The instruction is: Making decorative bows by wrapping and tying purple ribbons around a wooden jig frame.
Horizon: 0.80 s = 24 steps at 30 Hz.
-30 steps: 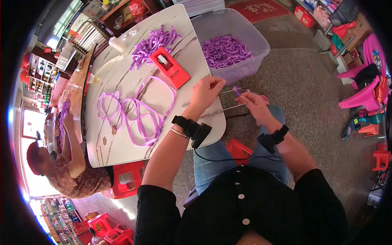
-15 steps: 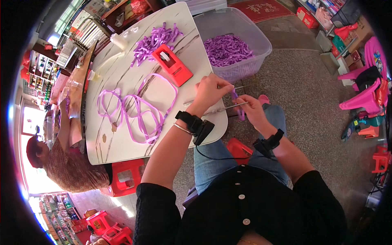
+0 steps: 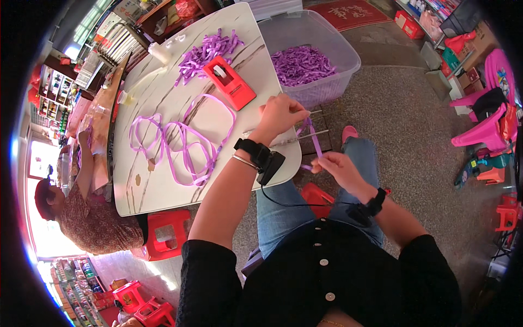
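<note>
Just past the table's right edge, a purple ribbon [image 3: 316, 143] stretches between my two hands, beside thin metal rods [image 3: 313, 135] that jut out from the table. My left hand [image 3: 282, 113] pinches its upper part near the rod ends. Lower and to the right, my right hand [image 3: 339, 169] pinches the ribbon between thumb and fingers, with a short tail poking out to the left. Long loops of the same ribbon [image 3: 188, 155] lie loose on the white table to my left. A red tape dispenser [image 3: 242, 97] stands beyond my left hand.
A pile of folded purple ribbon pieces [image 3: 201, 60] lies on the marble-patterned table [image 3: 163, 196]. Beside the table, a clear plastic bin [image 3: 348, 65] holds many more. A person [image 3: 98, 223] works at the left. Red stools [image 3: 166, 231] and pink chairs [image 3: 487, 128] stand around.
My right hand has moved down and away from the rod tip, drawing the ribbon out between the hands. My left hand has shifted slightly and still pinches near the rods.
</note>
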Motion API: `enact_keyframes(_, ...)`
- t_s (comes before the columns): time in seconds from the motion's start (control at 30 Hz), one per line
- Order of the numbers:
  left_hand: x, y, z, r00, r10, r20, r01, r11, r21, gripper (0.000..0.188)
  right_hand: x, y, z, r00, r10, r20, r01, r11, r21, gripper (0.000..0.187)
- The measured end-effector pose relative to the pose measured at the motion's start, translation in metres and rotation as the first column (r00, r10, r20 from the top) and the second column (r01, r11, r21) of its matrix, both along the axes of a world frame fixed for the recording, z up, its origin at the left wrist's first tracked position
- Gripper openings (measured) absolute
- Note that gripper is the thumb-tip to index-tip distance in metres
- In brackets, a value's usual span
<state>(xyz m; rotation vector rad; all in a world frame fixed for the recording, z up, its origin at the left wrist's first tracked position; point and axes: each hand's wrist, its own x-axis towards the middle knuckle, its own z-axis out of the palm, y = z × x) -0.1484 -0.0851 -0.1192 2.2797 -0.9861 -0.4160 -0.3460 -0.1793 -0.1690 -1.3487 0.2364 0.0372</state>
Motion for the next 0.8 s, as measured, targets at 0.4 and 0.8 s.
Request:
enact_keyframes(0.4,0.009,-0.002,-0.003,0.999,-0.043,-0.024,0.045,0.996,0.074,0.023,-0.100,0.013,0.049,0.935,0.333,0.120,-0.182,0.742,-0.645,0.010)
enact_keyframes(0.8,0.016,-0.002,-0.013,0.996,-0.065,-0.056,0.069,0.995,0.067,0.026,-0.140,0.025,0.036,0.906,0.349,0.239,-0.024,0.607,-0.794,0.009)
